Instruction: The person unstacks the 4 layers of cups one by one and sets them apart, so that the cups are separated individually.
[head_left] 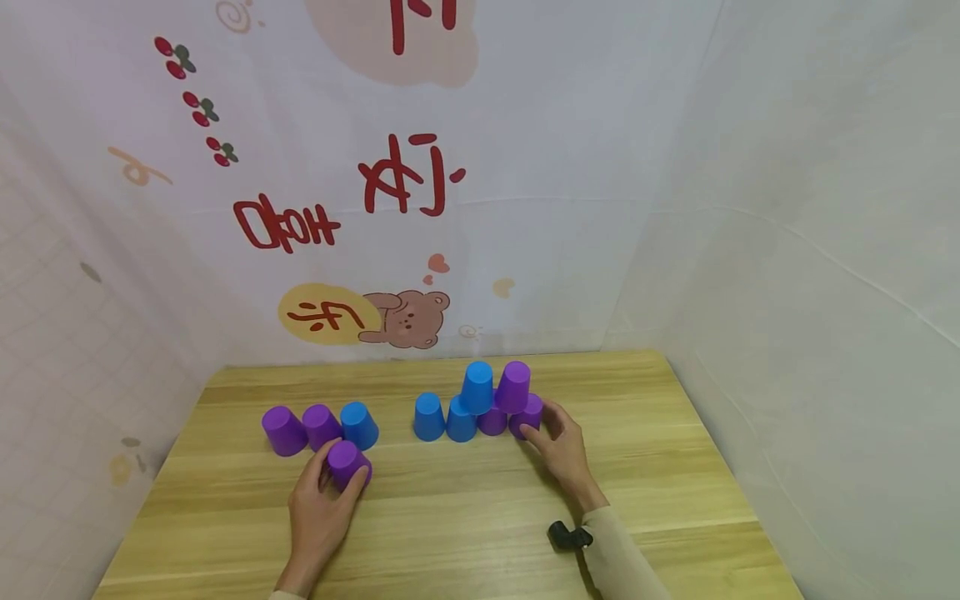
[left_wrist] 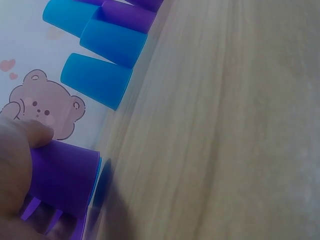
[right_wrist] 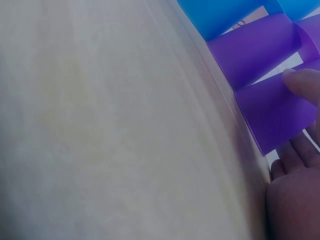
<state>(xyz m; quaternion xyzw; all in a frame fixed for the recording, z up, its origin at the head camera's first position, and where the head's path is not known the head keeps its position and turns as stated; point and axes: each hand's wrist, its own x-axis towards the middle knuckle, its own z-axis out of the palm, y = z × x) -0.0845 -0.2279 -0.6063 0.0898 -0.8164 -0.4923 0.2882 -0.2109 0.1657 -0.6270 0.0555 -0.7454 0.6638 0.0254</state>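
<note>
My left hand [head_left: 318, 510] grips an upside-down purple cup [head_left: 347, 463] between thumb and fingers, just in front of a short row of cups. In the left wrist view that held purple cup [left_wrist: 65, 175] hides most of a blue rim behind it. On the right, my right hand [head_left: 567, 457] holds the end purple cup [head_left: 531, 414] of a row, thumb on its near side and fingers round the far right. That row also has a purple cup [head_left: 492, 421] and two blue ones. Above it stand a blue cup [head_left: 477, 386] and a purple cup [head_left: 514, 386], side by side.
Two purple cups and a blue cup [head_left: 361, 427] stand upside down at the left. The right row's outer blue cup [head_left: 429, 417] faces them across a gap. Behind the wooden table [head_left: 465, 525] hangs a printed white cloth [head_left: 555, 208]. A black device [head_left: 570, 537] is at my right wrist.
</note>
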